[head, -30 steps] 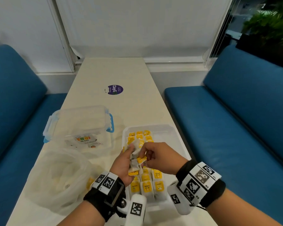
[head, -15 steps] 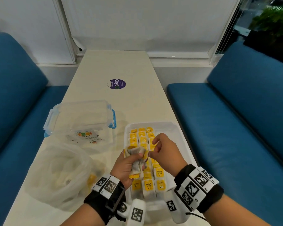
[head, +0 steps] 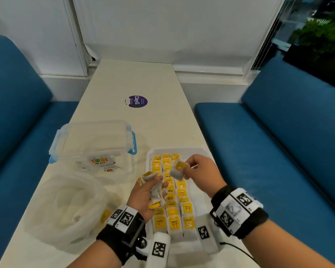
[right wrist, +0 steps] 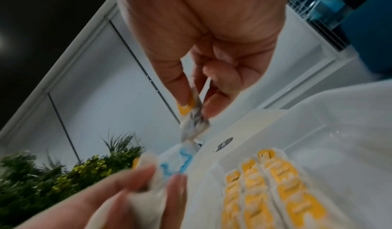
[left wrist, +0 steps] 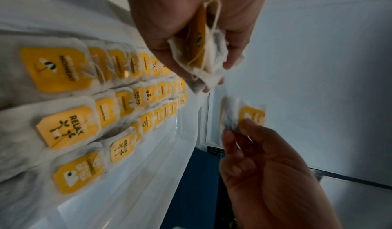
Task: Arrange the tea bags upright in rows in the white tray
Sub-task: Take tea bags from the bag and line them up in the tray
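Observation:
A white tray (head: pixel 201 151) near the table's front edge holds three rows of tea bags (head: pixel 174 222) with yellow tags, overlapping and leaning. My left hand (head: pixel 151 187) hovers over the tray's left side and grips a crumpled bunch of tea bags (head: pixel 156 190), also seen in the left wrist view (left wrist: pixel 208 51). My right hand (head: pixel 193 167) is above the tray's far end and pinches a single tea bag (head: pixel 177 169) between thumb and fingers; the right wrist view shows that single tea bag (right wrist: pixel 194 115) hanging from the fingertips.
A clear plastic box with blue clips (head: pixel 93 142) stands left of the tray. A crumpled clear plastic bag (head: pixel 66 207) lies at the front left. A purple sticker (head: pixel 137 101) is further up the table. Blue sofas flank both sides.
My right hand has pulled one tea bag free from the bunch in my left hand and carried it up and away toward the tray's far end. The left hand stays over the tray's left side.

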`<state>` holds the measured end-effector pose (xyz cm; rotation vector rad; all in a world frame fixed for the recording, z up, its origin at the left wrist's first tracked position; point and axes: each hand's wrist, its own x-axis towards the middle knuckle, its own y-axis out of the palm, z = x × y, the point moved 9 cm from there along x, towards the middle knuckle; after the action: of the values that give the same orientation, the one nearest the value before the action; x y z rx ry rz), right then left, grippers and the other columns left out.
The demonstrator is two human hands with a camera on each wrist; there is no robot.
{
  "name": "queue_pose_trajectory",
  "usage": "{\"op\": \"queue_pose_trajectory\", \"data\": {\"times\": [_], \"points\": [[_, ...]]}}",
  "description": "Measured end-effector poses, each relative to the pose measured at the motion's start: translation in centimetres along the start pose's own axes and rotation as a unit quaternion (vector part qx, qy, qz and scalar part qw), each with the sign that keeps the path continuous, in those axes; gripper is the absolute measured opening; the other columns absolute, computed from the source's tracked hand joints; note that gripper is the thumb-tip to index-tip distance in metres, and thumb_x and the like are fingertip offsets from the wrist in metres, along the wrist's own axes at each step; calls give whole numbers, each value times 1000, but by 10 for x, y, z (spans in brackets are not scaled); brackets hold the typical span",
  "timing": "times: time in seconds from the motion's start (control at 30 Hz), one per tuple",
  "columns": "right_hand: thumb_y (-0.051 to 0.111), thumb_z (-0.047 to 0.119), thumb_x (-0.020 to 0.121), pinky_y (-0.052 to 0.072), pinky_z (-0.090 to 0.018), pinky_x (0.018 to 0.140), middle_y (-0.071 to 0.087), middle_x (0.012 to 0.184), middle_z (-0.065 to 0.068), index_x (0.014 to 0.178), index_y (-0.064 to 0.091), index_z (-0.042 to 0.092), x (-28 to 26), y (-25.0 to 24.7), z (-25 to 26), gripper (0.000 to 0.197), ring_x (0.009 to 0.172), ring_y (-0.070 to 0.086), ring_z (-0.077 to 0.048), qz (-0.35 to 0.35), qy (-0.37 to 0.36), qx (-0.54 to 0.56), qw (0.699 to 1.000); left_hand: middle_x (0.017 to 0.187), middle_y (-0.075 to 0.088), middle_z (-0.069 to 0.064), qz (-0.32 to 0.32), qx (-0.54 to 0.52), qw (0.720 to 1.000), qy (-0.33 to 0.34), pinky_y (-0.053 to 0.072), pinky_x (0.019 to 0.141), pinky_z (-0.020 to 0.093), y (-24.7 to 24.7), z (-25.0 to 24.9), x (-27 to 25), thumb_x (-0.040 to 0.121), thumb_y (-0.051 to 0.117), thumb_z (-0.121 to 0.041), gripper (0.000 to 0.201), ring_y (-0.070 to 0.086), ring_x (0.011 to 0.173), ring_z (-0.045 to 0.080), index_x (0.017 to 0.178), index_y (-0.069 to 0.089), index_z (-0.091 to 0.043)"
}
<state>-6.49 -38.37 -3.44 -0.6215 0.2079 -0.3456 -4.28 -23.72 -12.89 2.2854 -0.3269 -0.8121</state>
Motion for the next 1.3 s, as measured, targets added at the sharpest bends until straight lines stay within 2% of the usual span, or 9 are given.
{"op": "queue_pose_trajectory", "data": {"times": [0.1,0.2,0.33,0.47,0.57,0.73,1.07,1.17,1.3], "points": [[61,-1,81,32,-10,40,54,61,0,65,54,15,20,-16,-6,24,44,44,-1,-19,28,73,997,74,66,9,-12,-20,1000,-10,51,46,25,-6,-2,-1,86,53,1,20,64,61,20,74,54,-14],[60,-2,83,31,-9,36,52,60,0,71,57,11,45,-23,-21,18,46,42,-5,-27,67,50,996,82,64,10,-18,-25,999,-16,51,47,26,-10,-1,-1,86,53,2,20,64,65,22,76,52,-15],[54,-1,85,45,-23,59,60,81,-5,71,57,15,81,-27,-48,21,73,53,-19,-72,89,-29,993,83,64,11,-21,-28,999,-26,50,45,25,-12,2,-2,86,54,2,19,66,63,22,77,52,-16],[43,2,91,45,-32,83,61,106,-15,96,62,5,97,-11,-69,20,98,56,-29,-34,125,-186,974,86,63,11,-26,-18,999,-33,50,44,23,-15,5,-4,87,52,3,19,64,69,25,80,52,-15],[39,4,94,45,-34,94,59,109,-17,96,61,5,101,5,-82,21,103,57,-30,16,143,-260,955,86,65,10,-19,-6,999,-31,50,44,24,-17,6,-6,81,56,1,16,66,67,24,80,53,-14],[34,13,100,36,-29,106,51,137,-14,131,49,1,105,11,-90,36,128,48,-26,42,192,-274,941,86,66,10,-2,20,1000,-20,47,42,24,-17,6,-8,68,61,-6,16,67,63,22,79,53,-14],[38,15,99,40,-29,99,56,130,-11,126,53,3,122,30,-102,33,122,52,-25,90,163,-368,911,87,65,12,-6,17,1000,-21,46,42,24,-17,6,-10,69,59,-4,13,66,63,24,77,54,-13],[39,20,99,36,-30,106,51,136,-8,133,47,5,120,24,-102,38,127,49,-23,57,173,-331,926,86,67,11,-7,22,1000,-20,46,43,25,-15,5,-11,69,59,-6,13,66,62,23,77,54,-13],[44,19,95,42,-33,104,54,132,-11,132,49,5,115,21,-106,40,122,52,-28,33,179,-297,937,87,64,11,-3,24,999,-22,46,44,24,-11,3,-13,80,56,-10,4,64,61,21,82,57,-13]]}}
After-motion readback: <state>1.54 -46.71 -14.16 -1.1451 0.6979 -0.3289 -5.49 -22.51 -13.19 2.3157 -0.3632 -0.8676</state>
